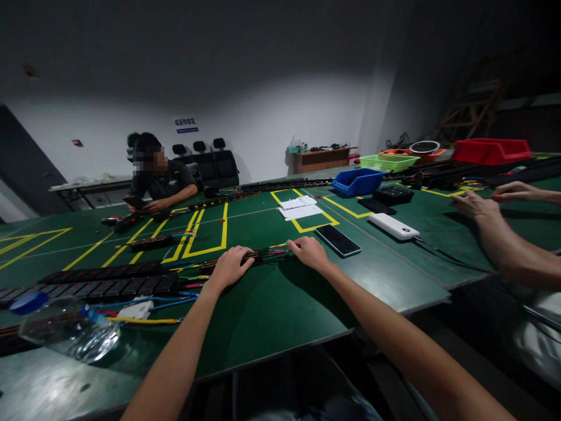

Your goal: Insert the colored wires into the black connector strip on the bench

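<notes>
My left hand [231, 266] lies curled over a thin bundle of coloured wires [263, 254] on the green table [272, 310]. At the bundle's right end, my right hand [309, 251] pinches the wires with closed fingers. The bundle stretches between both hands, and its left part runs toward rows of black connector blocks [109, 280]. A dark phone [337, 240] lies just right of my right hand.
A clear plastic bottle [65, 327] lies at the near left. A white power bank [393, 226], papers [298, 207] and blue [357, 180], green and red bins sit further back. Another person's arms [495, 234] reach in at the right; a seated person [158, 175] is across the table.
</notes>
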A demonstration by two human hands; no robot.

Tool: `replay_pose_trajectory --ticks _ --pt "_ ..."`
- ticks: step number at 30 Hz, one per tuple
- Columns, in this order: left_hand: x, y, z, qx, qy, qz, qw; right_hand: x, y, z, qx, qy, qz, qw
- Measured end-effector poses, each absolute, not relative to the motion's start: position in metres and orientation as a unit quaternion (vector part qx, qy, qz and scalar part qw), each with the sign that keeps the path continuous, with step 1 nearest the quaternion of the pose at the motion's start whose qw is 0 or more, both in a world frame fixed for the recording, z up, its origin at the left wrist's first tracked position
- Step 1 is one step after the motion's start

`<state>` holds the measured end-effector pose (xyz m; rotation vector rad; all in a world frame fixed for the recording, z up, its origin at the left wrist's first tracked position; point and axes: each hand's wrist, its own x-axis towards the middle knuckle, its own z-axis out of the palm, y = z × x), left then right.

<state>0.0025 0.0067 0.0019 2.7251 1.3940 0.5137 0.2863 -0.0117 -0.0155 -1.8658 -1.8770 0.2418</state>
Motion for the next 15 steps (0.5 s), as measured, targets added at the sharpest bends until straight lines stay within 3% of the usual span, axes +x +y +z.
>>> replay_pose_trajectory --ticks 4,11,15 --pt "0.0025 0.0074 0.0012 0.879 0.444 0.170 0.020 0.2855 -0.0129 -0.0158 -0.675 -0.700 0.098 0.211" --pt "0.0022 0.0073 0.0009 0.878 0.447 0.171 0.024 0.2878 -0.0129 -0.0151 -0.665 -0.688 0.078 0.279" --pt "0.0017 0.0084 -0.0004 0.879 0.444 0.175 0.021 0.2886 -0.0110 -0.0178 -0.655 -0.702 0.103 0.260"
